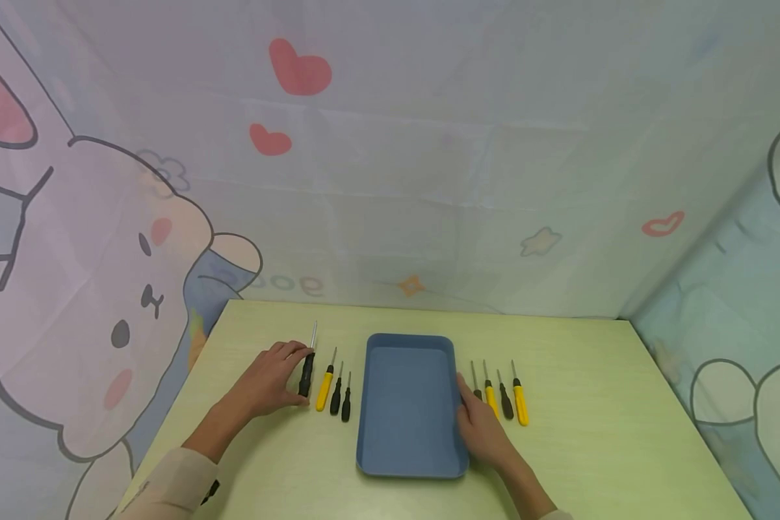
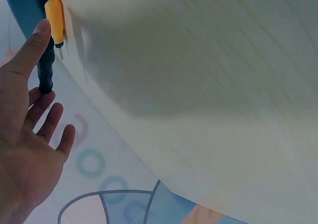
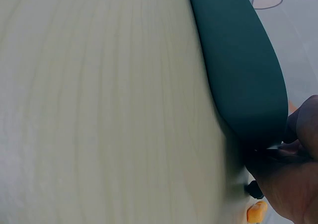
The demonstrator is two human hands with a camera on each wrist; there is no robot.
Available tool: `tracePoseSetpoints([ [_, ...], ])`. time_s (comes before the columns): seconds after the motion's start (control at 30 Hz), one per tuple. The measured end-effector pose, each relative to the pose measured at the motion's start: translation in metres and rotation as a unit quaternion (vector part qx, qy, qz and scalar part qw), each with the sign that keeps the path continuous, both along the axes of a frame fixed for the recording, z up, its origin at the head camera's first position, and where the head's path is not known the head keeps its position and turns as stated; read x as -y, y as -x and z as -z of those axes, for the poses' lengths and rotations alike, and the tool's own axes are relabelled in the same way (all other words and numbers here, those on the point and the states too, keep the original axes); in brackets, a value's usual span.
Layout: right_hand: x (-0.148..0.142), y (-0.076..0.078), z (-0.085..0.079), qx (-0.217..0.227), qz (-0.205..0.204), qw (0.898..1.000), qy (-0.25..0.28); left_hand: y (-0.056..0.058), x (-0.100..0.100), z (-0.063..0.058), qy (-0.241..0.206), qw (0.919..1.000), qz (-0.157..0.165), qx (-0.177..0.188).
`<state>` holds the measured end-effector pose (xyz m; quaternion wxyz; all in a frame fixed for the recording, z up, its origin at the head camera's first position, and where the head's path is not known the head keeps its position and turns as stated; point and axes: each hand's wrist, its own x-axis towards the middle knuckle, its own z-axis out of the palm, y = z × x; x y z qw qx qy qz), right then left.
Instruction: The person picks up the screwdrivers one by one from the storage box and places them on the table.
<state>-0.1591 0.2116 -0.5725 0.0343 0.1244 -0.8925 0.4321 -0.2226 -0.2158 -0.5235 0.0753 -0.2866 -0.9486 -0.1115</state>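
My left hand (image 1: 274, 379) pinches a black-handled screwdriver (image 1: 307, 374) between thumb and fingers at the two ends of its handle; the metal shaft points away from me. In the left wrist view the same dark handle (image 2: 45, 72) runs between thumb and fingertips. With my right hand (image 1: 484, 430) I grip the right rim of a blue-grey rectangular tray (image 1: 412, 404), which holds nothing. Seen from the right wrist, the tray's side wall (image 3: 241, 60) looks dark teal, and the fingers there are partly hidden.
Right of the held screwdriver lie a yellow one (image 1: 325, 388) and two small black ones (image 1: 336, 397). Beyond the tray's right side are yellow (image 1: 521, 406) and dark (image 1: 506, 404) screwdrivers in a row, partly covered by my right hand. A printed cloth (image 1: 429, 180) hangs behind the table (image 1: 598, 433).
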Motion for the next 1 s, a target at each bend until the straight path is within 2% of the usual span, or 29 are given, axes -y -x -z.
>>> tracePoseSetpoints([
  [0.37, 0.000, 0.002, 0.001, 0.014, 0.006, 1.000, -0.011, 0.000, 0.002, 0.004, -0.008, 0.9994, -0.003, 0.034],
  [0.73, -0.001, 0.002, 0.002, 0.016, 0.010, 1.000, -0.014, 0.006, 0.004, 0.016, 0.003, 0.9992, 0.002, 0.040],
  [1.0, 0.000, 0.001, 0.000, 0.012, 0.009, 1.000, -0.013, 0.007, 0.003, 0.018, 0.007, 0.9984, -0.002, 0.056],
])
